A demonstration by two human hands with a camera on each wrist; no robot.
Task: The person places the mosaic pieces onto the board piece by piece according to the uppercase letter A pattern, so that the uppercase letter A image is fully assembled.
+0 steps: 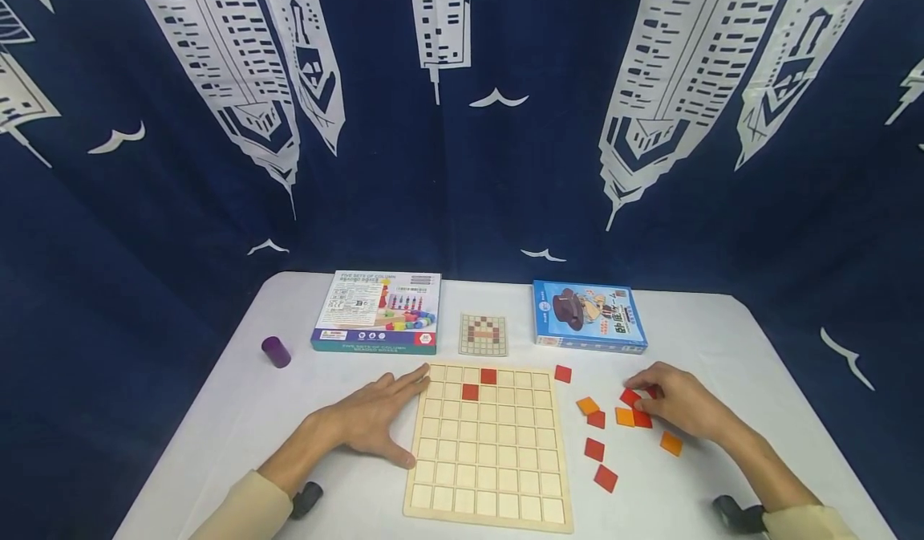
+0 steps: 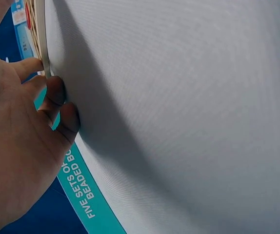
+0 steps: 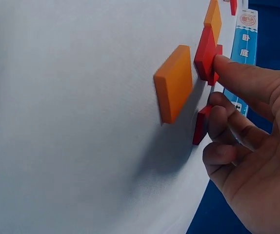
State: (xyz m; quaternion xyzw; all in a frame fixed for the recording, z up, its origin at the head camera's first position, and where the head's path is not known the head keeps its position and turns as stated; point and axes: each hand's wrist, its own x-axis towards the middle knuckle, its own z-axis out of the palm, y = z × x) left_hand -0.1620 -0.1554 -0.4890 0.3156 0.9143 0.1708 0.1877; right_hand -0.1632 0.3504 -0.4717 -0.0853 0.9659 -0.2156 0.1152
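Observation:
A pale wooden grid board (image 1: 486,452) lies on the table, with one red square tile (image 1: 488,376) in its top row and another red tile (image 1: 470,392) in the row below. My left hand (image 1: 371,420) is spread at the board's left edge, fingertips by the top corner and thumb lower down. Over the loose tiles at right, my right hand (image 1: 678,399) has thumb and index finger at opposite sides of a red tile (image 1: 630,397). Close to it lie an orange tile (image 1: 625,416) and a red tile (image 1: 642,420). In the right wrist view, another orange tile (image 3: 174,85) lies near the thumb.
A small pattern card (image 1: 483,335) lies behind the board, between a bead-game box (image 1: 375,312) and a blue box (image 1: 590,317). At far left lies a purple cylinder (image 1: 276,351). More red and orange tiles (image 1: 605,478) are scattered right of the board.

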